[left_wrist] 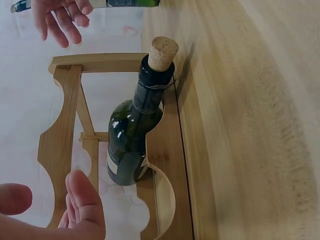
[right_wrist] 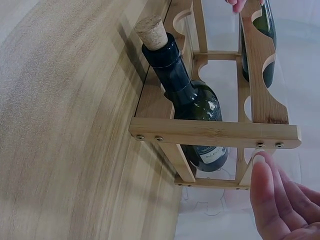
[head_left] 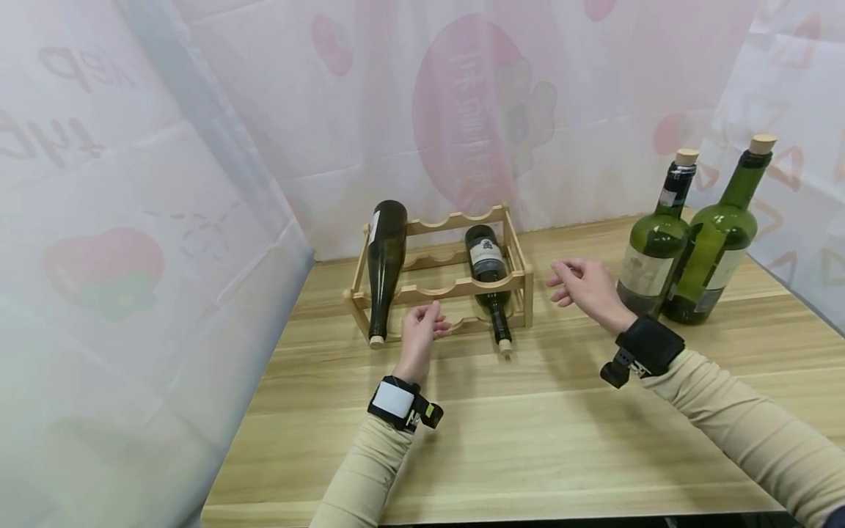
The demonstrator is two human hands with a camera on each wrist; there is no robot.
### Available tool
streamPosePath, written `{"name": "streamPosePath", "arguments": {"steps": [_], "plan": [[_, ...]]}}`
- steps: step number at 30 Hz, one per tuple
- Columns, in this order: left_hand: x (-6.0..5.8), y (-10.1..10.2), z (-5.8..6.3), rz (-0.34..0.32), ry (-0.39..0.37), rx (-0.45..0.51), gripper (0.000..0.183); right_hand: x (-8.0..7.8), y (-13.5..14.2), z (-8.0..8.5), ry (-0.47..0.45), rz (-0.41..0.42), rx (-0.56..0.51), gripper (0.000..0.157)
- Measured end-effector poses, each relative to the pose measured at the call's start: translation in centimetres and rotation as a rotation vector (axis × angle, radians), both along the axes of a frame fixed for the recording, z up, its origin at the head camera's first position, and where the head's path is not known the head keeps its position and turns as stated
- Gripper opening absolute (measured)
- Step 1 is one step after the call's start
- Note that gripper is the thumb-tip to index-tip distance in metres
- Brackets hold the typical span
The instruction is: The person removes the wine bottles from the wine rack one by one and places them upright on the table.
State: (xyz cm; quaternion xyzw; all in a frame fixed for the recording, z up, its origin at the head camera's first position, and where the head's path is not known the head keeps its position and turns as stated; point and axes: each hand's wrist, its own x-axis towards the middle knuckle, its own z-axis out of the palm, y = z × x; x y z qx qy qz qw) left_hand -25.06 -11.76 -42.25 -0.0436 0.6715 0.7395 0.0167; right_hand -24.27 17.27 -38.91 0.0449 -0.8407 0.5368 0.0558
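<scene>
A two-tier wooden wine rack [head_left: 436, 292] stands towards the back of the table. One dark wine bottle [head_left: 386, 253] lies in its upper tier at the left, corked neck pointing forward. Another, a labelled wine bottle [head_left: 486, 258], lies in the lower tier at the right; its cork [left_wrist: 163, 53] sticks out past the front rail. My left hand [head_left: 420, 339] hovers before the rack between those two bottles, fingers loosely bent, holding nothing. Just off the rack's right end is my right hand [head_left: 590, 292], likewise bare-handed, with its fingertips close to the end bar [right_wrist: 215, 132] in the right wrist view.
Two green corked wine bottles, a nearer one [head_left: 647, 260] and a larger one [head_left: 716, 246], stand upright at the right, behind my right hand. A printed curtain [head_left: 376, 110] hangs behind and at the sides. The wooden table [head_left: 528, 447] ends at its front edge.
</scene>
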Motion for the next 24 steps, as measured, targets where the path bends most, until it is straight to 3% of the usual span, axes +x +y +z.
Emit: {"name": "streamPosePath", "arguments": {"steps": [6, 10, 24], "plan": [[0.1, -1.1, -0.7, 0.042, -0.001, 0.085, 0.034, 0.0, -0.5, 0.3, 0.004, 0.005, 0.016, 0.053], [0.2, -1.7, -0.9, 0.077, 0.001, 0.087, 0.032, 0.0, -0.7, 0.3, -0.002, 0.018, 0.004, 0.053], [0.5, -3.7, -2.8, 0.080, -0.040, 0.098, 0.031, -0.2, -0.8, -0.2, 0.007, 0.022, 0.000, 0.047]]}}
